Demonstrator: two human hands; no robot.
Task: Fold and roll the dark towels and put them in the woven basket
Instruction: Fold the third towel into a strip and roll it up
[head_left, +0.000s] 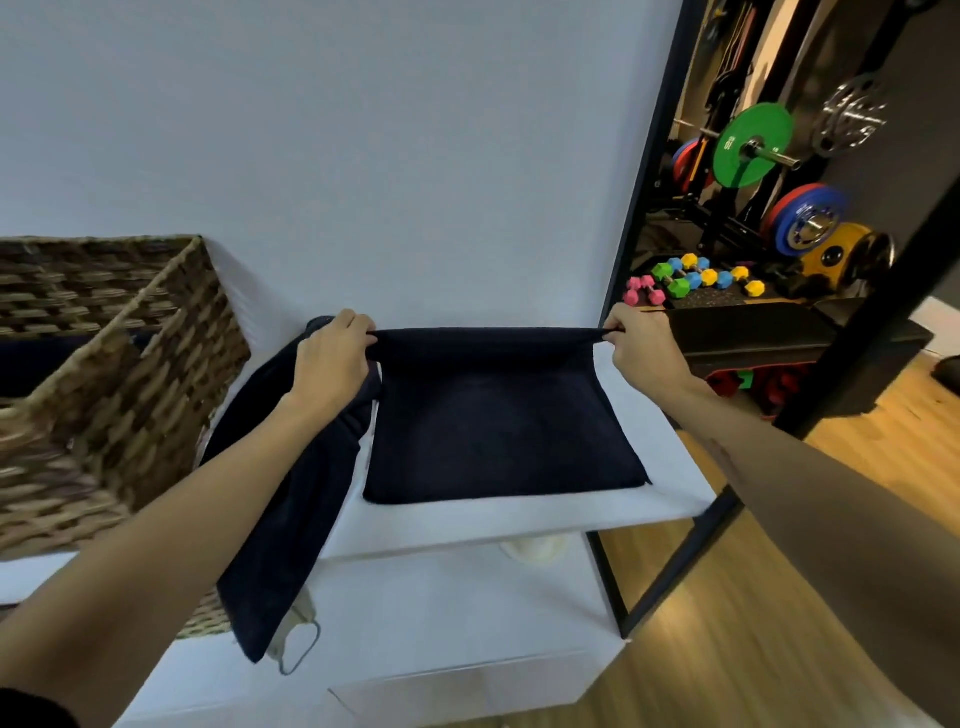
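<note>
At the left edge of the frame your woven basket (130, 374) sits on the white shelf top (519, 514), its near wall tilted toward you. Inside it, in the shadow at the far left, something dark navy (31, 364) shows; you cannot tell from here whether it is rolled or folded.

In the centre of the frame the dark towel (498, 421) you are working on lies flat on the shelf top, navy and smooth, its near edge straight and close to the front lip of the shelf. Its far edge is lifted off the surface and pulled taut between your hands, so a narrow band of cloth stands up along the back. Your left hand (332, 358) pinches the far left corner, fingers curled over the hem. Your right hand (636, 348) pinches the far right corner the same way, thumb and fingers closed on the fabric.

A second dark towel (291, 499) lies crumpled just left of the flat one, under your left forearm, and hangs over the shelf's front edge down toward the lower left. A pale face mask (296, 639) dangles beside its bottom end.

At the upper right, a mirror (779, 156) framed in black shows weight plates and coloured dumbbells.
</note>
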